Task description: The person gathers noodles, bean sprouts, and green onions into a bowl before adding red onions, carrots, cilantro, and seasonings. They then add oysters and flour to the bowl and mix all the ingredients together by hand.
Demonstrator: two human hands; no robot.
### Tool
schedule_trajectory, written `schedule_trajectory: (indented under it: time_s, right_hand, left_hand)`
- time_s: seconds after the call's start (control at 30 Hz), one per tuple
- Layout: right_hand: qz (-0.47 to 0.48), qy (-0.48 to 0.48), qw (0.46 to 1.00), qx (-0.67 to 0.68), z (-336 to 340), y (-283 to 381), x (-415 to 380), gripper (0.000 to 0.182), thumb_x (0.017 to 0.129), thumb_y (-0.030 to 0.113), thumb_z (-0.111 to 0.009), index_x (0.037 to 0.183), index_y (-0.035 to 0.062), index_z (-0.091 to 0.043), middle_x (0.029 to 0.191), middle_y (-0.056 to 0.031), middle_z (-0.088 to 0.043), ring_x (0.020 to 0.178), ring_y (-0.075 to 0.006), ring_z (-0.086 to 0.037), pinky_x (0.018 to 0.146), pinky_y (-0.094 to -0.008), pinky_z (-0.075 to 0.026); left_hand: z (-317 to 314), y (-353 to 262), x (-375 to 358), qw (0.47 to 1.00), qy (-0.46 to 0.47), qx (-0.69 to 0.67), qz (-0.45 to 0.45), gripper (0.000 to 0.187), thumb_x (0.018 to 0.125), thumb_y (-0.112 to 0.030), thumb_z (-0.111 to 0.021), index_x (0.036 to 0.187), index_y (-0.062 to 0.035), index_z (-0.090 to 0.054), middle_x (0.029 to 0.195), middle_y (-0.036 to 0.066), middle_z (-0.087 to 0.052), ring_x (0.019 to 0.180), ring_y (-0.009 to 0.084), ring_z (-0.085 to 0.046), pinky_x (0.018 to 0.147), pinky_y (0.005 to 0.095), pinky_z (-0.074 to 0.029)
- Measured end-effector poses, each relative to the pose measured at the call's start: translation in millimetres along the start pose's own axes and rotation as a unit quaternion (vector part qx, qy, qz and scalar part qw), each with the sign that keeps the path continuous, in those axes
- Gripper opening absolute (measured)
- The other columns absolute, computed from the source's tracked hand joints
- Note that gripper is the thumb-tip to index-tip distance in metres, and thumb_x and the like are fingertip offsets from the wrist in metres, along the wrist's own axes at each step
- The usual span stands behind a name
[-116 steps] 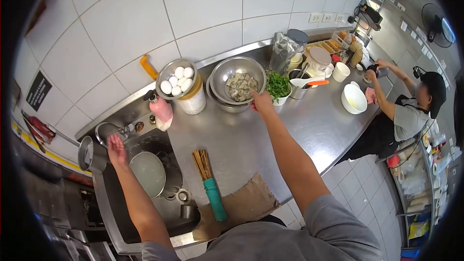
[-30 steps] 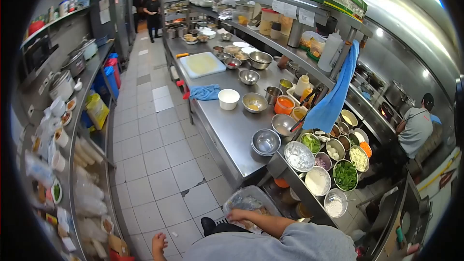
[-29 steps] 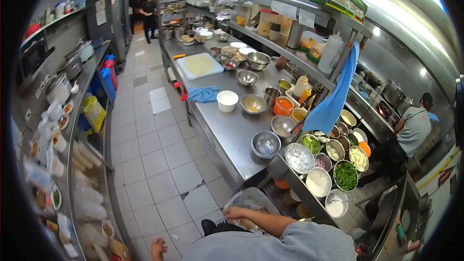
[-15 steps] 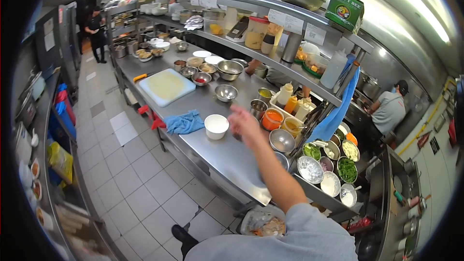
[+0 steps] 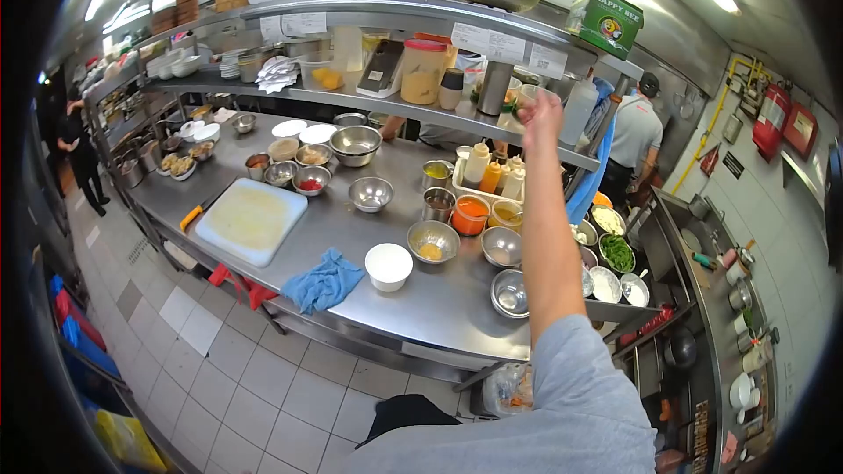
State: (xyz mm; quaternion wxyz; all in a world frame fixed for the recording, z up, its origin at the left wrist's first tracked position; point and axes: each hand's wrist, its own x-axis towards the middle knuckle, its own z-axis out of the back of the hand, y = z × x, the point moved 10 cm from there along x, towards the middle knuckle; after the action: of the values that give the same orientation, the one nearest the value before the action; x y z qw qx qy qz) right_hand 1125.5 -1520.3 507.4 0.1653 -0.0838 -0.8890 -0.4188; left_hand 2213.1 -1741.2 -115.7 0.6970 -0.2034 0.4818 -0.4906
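Note:
My right hand (image 5: 540, 116) is raised at the right end of the middle shelf, its fingers curled in beside clear plastic containers. What is between the fingers is too small to make out. Below my forearm stand metal bowls, among them an empty metal bowl (image 5: 502, 247) and a stacked pair of bowls (image 5: 509, 292). A metal bowl with yellowish contents (image 5: 432, 242) sits beside a white bowl (image 5: 388, 267) on the steel counter (image 5: 421, 314). Outside the picture is my left hand.
A blue cloth (image 5: 322, 282), a cutting board (image 5: 251, 221) and an orange-handled knife (image 5: 197, 212) lie to the left. Sauce bottles (image 5: 490, 177) stand in a tray under the shelf. Two co-workers are in view: a person in grey (image 5: 634, 136) and a person in dark clothes (image 5: 81, 154).
My right hand has gone from above the counter up to the shelf. The metal bowl with yellowish contents, mostly hidden behind the hand before, now shows. The camera view has turned.

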Motion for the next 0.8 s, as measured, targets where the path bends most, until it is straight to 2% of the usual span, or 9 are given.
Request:
schedule_trajectory:
  time_s: [0.03, 0.07, 0.1, 0.17, 0.3, 0.4, 0.53, 0.67, 0.8]
  right_hand:
    - [0.014, -0.03, 0.999, -0.03, 8, 8, 17, 0.052, 0.09, 0.027, -0.067, 0.132, 0.012, -0.04, 0.098, -0.0038, -0.057, 0.076, -0.0163, -0.058, 0.053, -0.0287, -0.049]
    - [0.027, -0.06, 0.996, -0.057, 14, 13, 30, 0.054, 0.089, 0.031, -0.068, 0.132, 0.0112, -0.041, 0.101, -0.0047, -0.056, 0.081, -0.0176, -0.058, 0.056, -0.0293, -0.049]
    - [0.028, -0.063, 0.996, -0.055, 16, 14, 41, 0.054, 0.089, 0.031, -0.068, 0.132, 0.0112, -0.041, 0.101, -0.0047, -0.056, 0.081, -0.0176, -0.058, 0.056, -0.0293, -0.049]
    - [0.073, -0.048, 0.995, -0.041, 12, 29, 51, 0.068, 0.09, 0.04, -0.065, 0.141, 0.0061, -0.035, 0.11, -0.0081, -0.057, 0.094, -0.0202, -0.055, 0.07, -0.0354, -0.048]
    - [0.093, -0.085, 0.992, -0.017, 8, 41, 42, 0.059, 0.091, 0.047, -0.061, 0.134, 0.0077, -0.046, 0.117, -0.0088, -0.057, 0.106, -0.0231, -0.051, 0.076, -0.0381, -0.045]
    - [0.09, -0.042, 0.995, -0.011, 4, 40, 60, 0.036, 0.094, 0.043, -0.059, 0.11, 0.011, -0.057, 0.098, -0.0048, -0.063, 0.089, -0.018, -0.06, 0.069, -0.0328, -0.047]
    - [0.083, -0.054, 0.995, -0.015, 3, 44, 52, 0.02, 0.097, 0.027, -0.058, 0.103, 0.0078, -0.057, 0.081, -0.0021, -0.06, 0.07, -0.014, -0.061, 0.06, -0.029, -0.05]
    - [0.093, -0.053, 0.992, -0.072, 6, 61, 41, 0.016, 0.095, 0.019, -0.06, 0.105, 0.007, -0.056, 0.079, -0.0029, -0.06, 0.067, -0.0119, -0.06, 0.057, -0.0259, -0.051]
    - [0.085, -0.093, 0.99, -0.056, 23, 65, 1, 0.015, 0.095, 0.017, -0.06, 0.107, 0.0089, -0.054, 0.083, -0.0021, -0.06, 0.068, -0.0116, -0.06, 0.056, -0.0257, -0.048]
  left_hand:
    - [-9, -72, 31, 0.985, -0.009, 0.093, -0.144, 0.043, 0.092, -0.023, -0.061, 0.128, -0.0017, -0.054, 0.123, 0.016, -0.06, 0.107, 0.028, -0.061, 0.087, 0.0414, -0.052]
    - [-40, -124, 86, 0.983, 0.047, -0.145, -0.099, 0.036, 0.093, -0.032, -0.058, 0.119, -0.0069, -0.056, 0.101, 0.006, -0.062, 0.066, 0.0156, -0.057, 0.054, 0.0307, -0.046]
    - [-75, -261, 40, 0.973, 0.033, -0.165, -0.158, 0.036, 0.094, -0.034, -0.057, 0.117, -0.0056, -0.058, 0.105, 0.006, -0.063, 0.071, 0.0132, -0.057, 0.058, 0.028, -0.045]
    - [-149, -462, -10, 0.945, 0.135, -0.188, -0.232, 0.031, 0.093, -0.027, -0.059, 0.117, -0.0062, -0.06, 0.11, 0.004, -0.063, 0.084, 0.0118, -0.06, 0.066, 0.0256, -0.046]
    - [-281, -725, -123, 0.834, 0.331, -0.125, -0.423, 0.027, 0.095, -0.021, -0.057, 0.114, -0.0026, -0.064, 0.112, 0.005, -0.062, 0.088, 0.0142, -0.062, 0.065, 0.026, -0.051]
    - [-349, -832, -196, 0.739, 0.464, -0.13, -0.472, 0.032, 0.096, -0.022, -0.055, 0.122, -0.0031, -0.06, 0.118, 0.006, -0.061, 0.085, 0.0137, -0.061, 0.067, 0.0262, -0.05]
    - [-418, -932, -253, 0.678, 0.56, -0.191, -0.437, 0.043, 0.098, -0.025, -0.052, 0.134, -0.002, -0.049, 0.12, 0.007, -0.06, 0.081, 0.014, -0.061, 0.065, 0.0269, -0.049]
    - [-492, -1007, -288, 0.657, 0.584, -0.22, -0.422, 0.052, 0.096, -0.02, -0.053, 0.142, -0.0004, -0.038, 0.125, 0.012, -0.057, 0.075, 0.0182, -0.063, 0.06, 0.0277, -0.052]
    - [-550, -1040, -320, 0.65, 0.621, -0.242, -0.365, 0.049, 0.095, -0.021, -0.055, 0.136, 0.001, -0.039, 0.12, 0.014, -0.054, 0.076, 0.0222, -0.064, 0.059, 0.0299, -0.055]
